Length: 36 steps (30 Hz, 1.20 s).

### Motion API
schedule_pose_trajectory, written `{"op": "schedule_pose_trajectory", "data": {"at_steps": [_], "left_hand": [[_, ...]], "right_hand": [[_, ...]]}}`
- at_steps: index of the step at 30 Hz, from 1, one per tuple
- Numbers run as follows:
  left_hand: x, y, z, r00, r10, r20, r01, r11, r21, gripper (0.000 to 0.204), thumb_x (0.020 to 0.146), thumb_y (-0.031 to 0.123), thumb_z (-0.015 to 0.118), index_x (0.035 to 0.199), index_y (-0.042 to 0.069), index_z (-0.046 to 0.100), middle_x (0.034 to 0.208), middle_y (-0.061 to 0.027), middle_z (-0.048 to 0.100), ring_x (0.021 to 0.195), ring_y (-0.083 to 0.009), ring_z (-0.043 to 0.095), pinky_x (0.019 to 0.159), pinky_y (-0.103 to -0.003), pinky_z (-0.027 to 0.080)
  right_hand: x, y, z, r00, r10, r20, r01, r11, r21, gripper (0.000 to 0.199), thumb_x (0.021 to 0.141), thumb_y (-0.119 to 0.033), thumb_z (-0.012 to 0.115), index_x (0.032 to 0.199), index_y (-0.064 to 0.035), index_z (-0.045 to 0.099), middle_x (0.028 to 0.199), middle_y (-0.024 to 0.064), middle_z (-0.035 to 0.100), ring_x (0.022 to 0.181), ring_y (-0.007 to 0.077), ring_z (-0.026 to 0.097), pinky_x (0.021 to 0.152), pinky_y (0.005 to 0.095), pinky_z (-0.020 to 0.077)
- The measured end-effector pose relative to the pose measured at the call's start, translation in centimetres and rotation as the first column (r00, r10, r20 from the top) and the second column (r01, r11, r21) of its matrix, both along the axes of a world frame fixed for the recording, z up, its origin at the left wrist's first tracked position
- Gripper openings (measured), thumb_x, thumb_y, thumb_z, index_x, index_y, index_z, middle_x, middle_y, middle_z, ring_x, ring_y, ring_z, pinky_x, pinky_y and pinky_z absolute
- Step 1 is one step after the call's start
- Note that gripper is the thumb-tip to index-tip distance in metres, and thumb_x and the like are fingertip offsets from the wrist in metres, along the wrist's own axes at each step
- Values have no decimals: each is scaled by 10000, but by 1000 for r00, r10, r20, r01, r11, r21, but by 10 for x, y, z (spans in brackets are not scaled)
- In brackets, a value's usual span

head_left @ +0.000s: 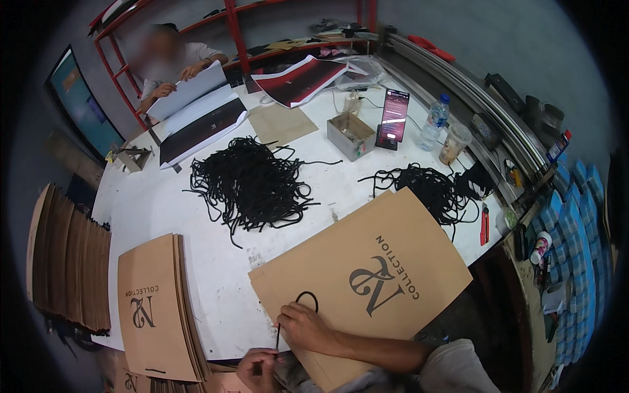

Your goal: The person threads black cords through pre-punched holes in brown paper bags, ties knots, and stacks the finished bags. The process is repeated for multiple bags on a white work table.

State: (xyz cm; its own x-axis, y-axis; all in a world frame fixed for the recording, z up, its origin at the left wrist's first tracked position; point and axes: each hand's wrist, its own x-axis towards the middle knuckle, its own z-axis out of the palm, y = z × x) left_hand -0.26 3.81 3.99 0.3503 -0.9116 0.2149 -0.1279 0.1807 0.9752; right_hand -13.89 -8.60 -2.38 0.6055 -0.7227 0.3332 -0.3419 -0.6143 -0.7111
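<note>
A flat brown paper bag with dark printing lies slanted in front of me, partly over the table's near edge. My right hand rests on its top edge, fingers closed on a thin black cord. The cord loops above the knuckles, and a straight length hangs below the fingers. Just below, my left hand has its fingers pinched together close to the cord's lower end; what they hold is too small to make out. A big heap of black cords lies on the white table, with a smaller cord pile behind the bag.
Stacked brown bags lie to my left, beside a standing bundle of bags. A red cutter knife, water bottle, phone and open box stand rightward. Across the table, a person handles a large sheet.
</note>
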Motion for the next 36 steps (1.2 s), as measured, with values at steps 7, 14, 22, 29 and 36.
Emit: {"op": "schedule_pose_trajectory", "data": {"at_steps": [7,14,22,29,36], "left_hand": [[28,-18,-46,950,312,-3,-310,946,95,127,1036,94,598,1038,-30,622,1026,-177,707,771,-158,664,685,-288,571],[24,-30,-62,922,367,121,-380,919,105,200,1014,74,634,1180,-34,604,1007,-124,723,779,-144,661,698,-262,549],[-17,-2,-27,962,-103,253,-46,852,521,603,880,111,807,1378,-13,492,807,-71,721,706,-140,679,667,-279,548],[-43,-8,-42,980,-61,189,-36,880,473,499,920,14,755,1359,-1,517,852,-52,668,768,-81,610,708,-229,497],[-32,-11,-54,992,-86,-91,115,906,407,322,1009,40,628,1321,-35,601,1015,-49,666,913,-76,613,796,-244,503]], "right_hand": [[-55,9,42,887,-408,-217,368,908,-203,321,841,-278,795,942,2,676,939,150,587,911,338,574,805,466,460],[-71,20,16,936,-330,-125,347,922,168,191,977,-168,667,1027,-7,577,926,195,597,870,300,611,749,452,474],[-124,25,15,824,-428,372,-178,427,887,266,994,29,629,1240,14,530,852,81,667,627,118,616,590,279,536],[-128,58,17,800,-429,419,-313,297,902,201,1008,-20,627,1168,59,532,969,161,702,803,225,742,711,336,622],[-84,54,24,790,-430,438,-111,602,791,132,947,85,662,1055,36,603,961,104,689,870,160,702,745,281,580]]}}
